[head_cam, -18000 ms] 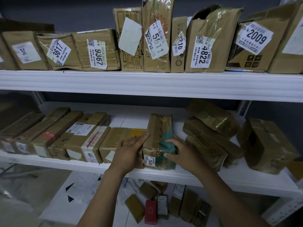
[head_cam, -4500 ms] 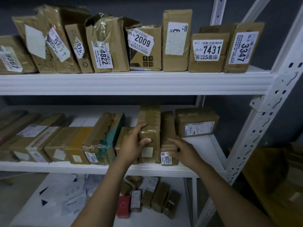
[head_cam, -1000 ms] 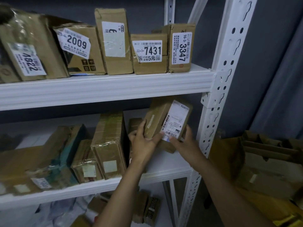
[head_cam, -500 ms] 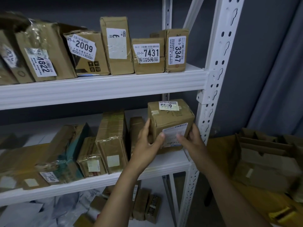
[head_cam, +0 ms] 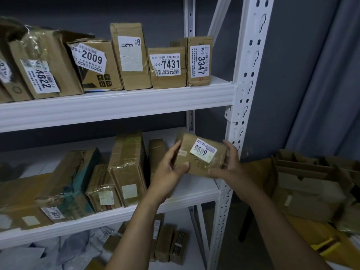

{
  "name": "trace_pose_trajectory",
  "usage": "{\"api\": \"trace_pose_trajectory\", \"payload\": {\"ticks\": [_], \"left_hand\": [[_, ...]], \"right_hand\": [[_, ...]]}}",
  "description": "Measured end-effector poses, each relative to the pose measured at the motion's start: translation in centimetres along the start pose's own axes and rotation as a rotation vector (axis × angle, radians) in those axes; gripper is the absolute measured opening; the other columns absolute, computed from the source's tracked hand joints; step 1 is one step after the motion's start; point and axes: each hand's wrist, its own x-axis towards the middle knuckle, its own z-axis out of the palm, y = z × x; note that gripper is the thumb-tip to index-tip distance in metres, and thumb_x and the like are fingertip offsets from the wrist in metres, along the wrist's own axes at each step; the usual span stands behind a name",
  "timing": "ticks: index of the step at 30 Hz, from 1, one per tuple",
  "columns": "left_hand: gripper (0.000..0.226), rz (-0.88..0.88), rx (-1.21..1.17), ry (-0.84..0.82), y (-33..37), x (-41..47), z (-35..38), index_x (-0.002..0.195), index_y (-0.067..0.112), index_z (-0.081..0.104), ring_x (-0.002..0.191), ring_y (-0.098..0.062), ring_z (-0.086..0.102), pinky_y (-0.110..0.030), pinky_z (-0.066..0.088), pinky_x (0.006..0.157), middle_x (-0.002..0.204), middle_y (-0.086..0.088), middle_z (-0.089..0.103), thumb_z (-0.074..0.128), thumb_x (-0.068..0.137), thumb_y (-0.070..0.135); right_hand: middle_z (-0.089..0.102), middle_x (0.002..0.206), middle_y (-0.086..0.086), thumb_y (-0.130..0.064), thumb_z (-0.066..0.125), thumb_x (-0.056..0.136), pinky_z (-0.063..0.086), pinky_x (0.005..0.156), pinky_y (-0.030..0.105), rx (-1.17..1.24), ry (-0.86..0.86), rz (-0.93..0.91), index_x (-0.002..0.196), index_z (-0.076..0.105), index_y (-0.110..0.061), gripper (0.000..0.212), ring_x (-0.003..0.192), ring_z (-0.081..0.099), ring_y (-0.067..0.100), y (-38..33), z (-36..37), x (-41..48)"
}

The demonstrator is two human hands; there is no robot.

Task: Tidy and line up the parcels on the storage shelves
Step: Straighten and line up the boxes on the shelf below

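Brown cardboard parcels lie in a row on the white metal middle shelf. Right of them my left grip curls round one end of a small brown cardboard parcel — its white 6095 label upside down — held above the shelf's right end. My right grip clasps the other end, near the white perforated upright.

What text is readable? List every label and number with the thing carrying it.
"4822": leaning box, top shelf.
"25-4-2009": neighbouring box.
"22-3-7431", "5元": low box.
"16-3-3347": end box.
"6095", upside down: held parcel.
"1649": teal-taped parcel, middle shelf.
Small print: too blurred.
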Motion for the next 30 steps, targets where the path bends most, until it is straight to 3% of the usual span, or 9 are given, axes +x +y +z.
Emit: {"api": "trace_pose_trajectory", "payload": {"ticks": [3,7,10,12,15,18,22,27,30], "left_hand": [[0.058,0.042,0.096,0.012,-0.9,0.5,-0.3,0.137,0.03,0.045,0.107,0.0,0.061,-0.013,0.05,0.078,0.123,0.005,0.062,0.065,0.089,0.006],[0.064,0.065,0.374,0.003,-2.6,1.5,-0.7,0.136,0.033,0.049,0.126,-0.01,0.049,-0.024,0.043,0.104,0.138,0.002,0.051,0.074,0.081,0.011],[0.063,0.083,0.504,-0.041,-3.5,1.9,-0.3,0.134,0.028,0.054,0.131,-0.001,0.034,0.006,0.022,0.095,0.143,0.012,0.042,0.075,0.079,0.007],[0.058,0.089,0.574,-0.075,-4.2,2.0,-0.2,0.13,0.025,0.058,0.131,0.002,0.031,0.012,0.018,0.088,0.145,0.013,0.039,0.074,0.079,0.004],[0.058,0.112,0.638,-0.097,-4.9,1.8,-0.4,0.133,0.024,0.056,0.135,-0.002,0.032,0.005,0.024,0.096,0.15,0.012,0.034,0.071,0.082,0.002],[0.072,0.134,0.691,-0.041,-5.3,1.3,-1.0,0.146,0.029,0.038,0.136,0.0,0.025,-0.011,0.022,0.108,0.153,0.013,0.025,0.07,0.085,0.009],[0.083,0.112,0.89,0.065,-6.4,0.8,-2.2,0.153,0.025,0.02,0.146,-0.015,0.015,-0.03,0.017,0.119,0.159,0.004,0.017,0.069,0.087,0.02],[0.088,-0.015,1.13,0.022,-8.3,0.5,-3.2,0.155,0.014,0.007,0.149,-0.021,-0.002,-0.028,0.006,0.118,0.162,-0.005,0.004,0.065,0.089,0.026],[0.076,0.025,1.18,0.045,-8.7,0.2,-3.1,0.154,0.013,0.009,0.149,-0.021,-0.003,-0.025,0.002,0.118,0.162,-0.006,0.004,0.056,0.095,0.023]], "right_hand": [[0.051,0.12,-0.019,-0.013,0.077,0.079,0.051,0.089,0.029,-0.116,-0.035,0.064,0.14,0.02,-0.044,0.089,0.109,0.056,0.003,1.2,0.6,-0.2],[0.061,0.112,-0.008,-0.024,0.077,0.081,0.05,0.065,0.015,-0.25,-0.005,0.114,0.121,0.046,-0.028,0.051,0.095,0.06,0.002,2.4,1.2,0.4],[0.06,0.106,-0.009,-0.024,0.077,0.081,0.049,0.068,0.017,-0.349,-0.032,0.14,0.113,0.049,-0.021,0.043,0.09,0.057,-0.001,4.1,1.7,0.9],[0.061,0.111,-0.006,-0.023,0.077,0.081,0.051,0.074,0.021,-0.406,-0.05,0.135,0.112,0.053,-0.018,0.04,0.094,0.059,0.004,4.9,2.0,1.2],[0.054,0.121,-0.009,-0.02,0.079,0.078,0.05,0.093,0.032,-0.423,-0.072,0.073,0.134,0.042,-0.022,0.067,0.113,0.056,0.013,5.3,2.2,1.7],[0.038,0.139,-0.009,-0.025,0.08,0.076,0.042,0.103,0.038,-0.457,-0.091,-0.03,0.149,0.017,-0.042,0.098,0.127,0.042,0.011,5.1,2.3,2.5],[0.011,0.161,-0.005,-0.029,0.07,0.086,0.022,0.114,0.034,-0.708,-0.163,-0.082,0.147,0.033,-0.036,0.072,0.146,0.016,0.016,5.1,2.4,4.0],[0.016,0.16,-0.005,-0.031,0.076,0.08,0.033,0.114,0.042,-0.672,-0.161,-0.053,0.143,0.039,-0.024,0.073,0.142,0.031,0.016,5.6,2.2,5.4],[0.011,0.161,-0.005,-0.027,0.075,0.082,0.03,0.116,0.038,-0.689,-0.204,-0.076,0.143,0.039,-0.023,0.071,0.144,0.024,0.014,5.3,2.8,5.7]]}}
